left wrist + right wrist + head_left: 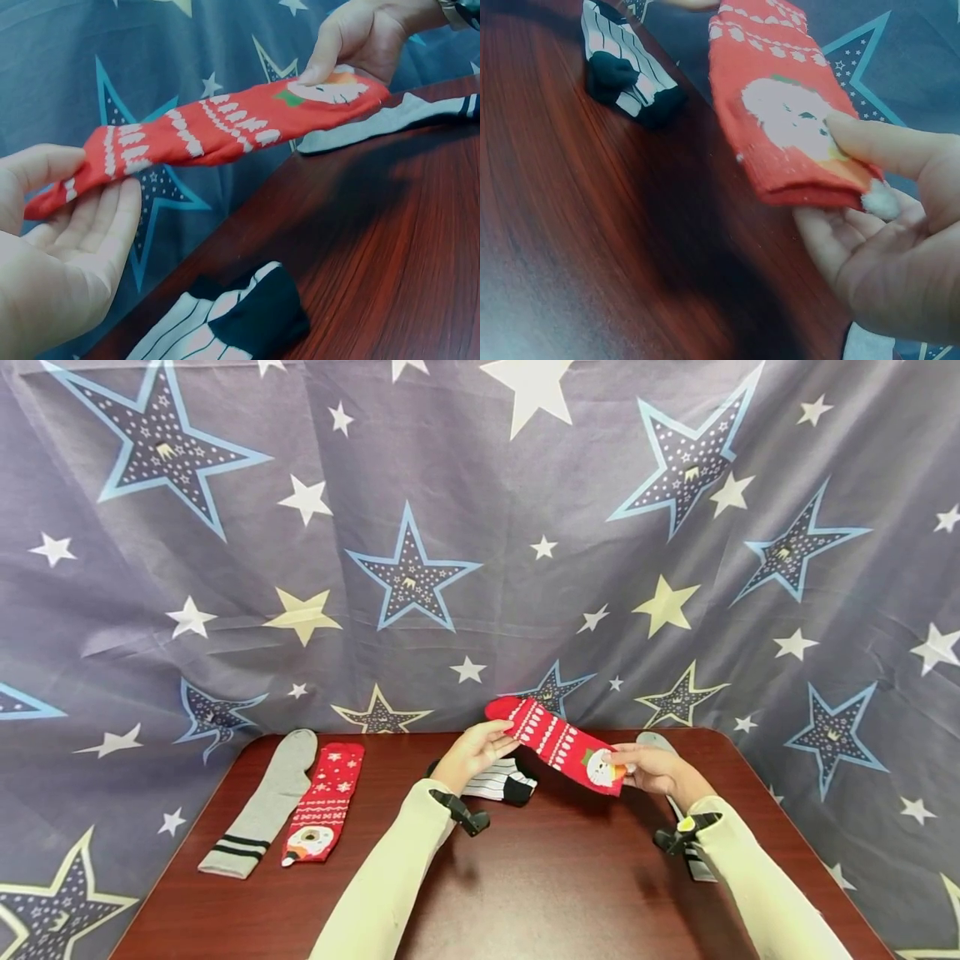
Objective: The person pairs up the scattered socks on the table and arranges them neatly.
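Both hands hold a red patterned sock [558,739] stretched out above the table. My left hand [476,752] pinches its toe end between thumb and fingers, as the left wrist view also shows. At the cuff end, my right hand [656,770] grips the sock beside a white cartoon face, thumb on top and fingers underneath. A small white pompom [880,199] sits at the cuff's corner in the right wrist view. Below the left hand lies a white sock with black stripes and black parts [495,781], partly hidden by that hand.
On the table's left lie a long grey sock [262,806] with black bands and a red sock [324,802] with a bear face, side by side. Another grey sock [701,864] lies under the right forearm, partly covered. A star-printed curtain [525,568] hangs behind the brown table [540,893].
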A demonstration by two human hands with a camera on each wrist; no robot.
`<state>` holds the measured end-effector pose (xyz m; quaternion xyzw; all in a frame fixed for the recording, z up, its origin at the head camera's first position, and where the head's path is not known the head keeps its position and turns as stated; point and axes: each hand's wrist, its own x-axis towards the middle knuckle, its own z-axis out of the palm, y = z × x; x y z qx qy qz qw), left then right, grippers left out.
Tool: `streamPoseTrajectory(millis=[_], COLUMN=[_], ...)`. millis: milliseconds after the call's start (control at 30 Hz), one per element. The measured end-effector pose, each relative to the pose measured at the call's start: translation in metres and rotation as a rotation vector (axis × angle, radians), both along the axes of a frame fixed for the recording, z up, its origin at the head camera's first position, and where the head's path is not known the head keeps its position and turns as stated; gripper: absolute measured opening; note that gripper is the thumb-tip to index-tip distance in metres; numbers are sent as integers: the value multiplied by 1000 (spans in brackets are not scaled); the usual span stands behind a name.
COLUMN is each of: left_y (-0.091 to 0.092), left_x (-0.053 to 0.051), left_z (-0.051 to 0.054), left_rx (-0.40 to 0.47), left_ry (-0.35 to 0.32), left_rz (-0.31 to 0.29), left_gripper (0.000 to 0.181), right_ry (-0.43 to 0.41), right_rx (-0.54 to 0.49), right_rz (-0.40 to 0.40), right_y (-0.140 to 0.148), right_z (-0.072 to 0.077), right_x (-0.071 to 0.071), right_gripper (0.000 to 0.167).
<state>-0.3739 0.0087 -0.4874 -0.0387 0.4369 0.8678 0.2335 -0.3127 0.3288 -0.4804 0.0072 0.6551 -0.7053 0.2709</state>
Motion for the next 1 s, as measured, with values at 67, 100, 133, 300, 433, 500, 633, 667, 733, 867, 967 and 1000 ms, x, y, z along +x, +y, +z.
streamPoseTrajectory(millis=[67, 100, 133, 300, 433, 500, 633, 667, 733, 867, 967, 1000], left_y=[-5, -7, -9, -19, -26, -30, -39, -41, -45, -52, -57, -59], left_x=[0, -1, -1, -2, -2, -1, 0, 0, 0, 0, -2, -3], left_z=[-1, -1, -2, -1, -1, -2, -3, -3, -4, -6, -9, -10], left_rx=[4, 5, 9, 27, 22, 12, -3, -6, -16, -50, -77, -84], left_ry=[5, 14, 14, 23, 15, 16, 28, 37, 48, 84, 104, 106], left_rz=[-9, -18, -24, -54, -59, -68, -87, -93, -96, -97, -104, -106], left_gripper=[11, 13, 14, 19, 18, 18, 19, 20, 21, 23, 24, 22], right_ry=[-11, -19, -25, -44, -53, -63, -72, -69, -63, -61, -60, -58], right_rx=[-5, -9, -10, -34, -46, -57, -85, -95, -117, -162, -180, -183], right_rz=[-22, -33, -45, -75, -80, -85, -88, -84, -74, -68, -63, -59], right_y=[-2, -3, -4, -6, -6, -7, -10, -10, -11, -12, -13, -14], right_z=[0, 1, 2, 4, 4, 4, 6, 6, 7, 9, 11, 12], right_x=[0, -1, -1, -2, -4, -4, -6, -6, -7, -7, -6, -6], right_gripper=[15, 15, 14, 15, 14, 13, 12, 14, 21, 29, 28, 28])
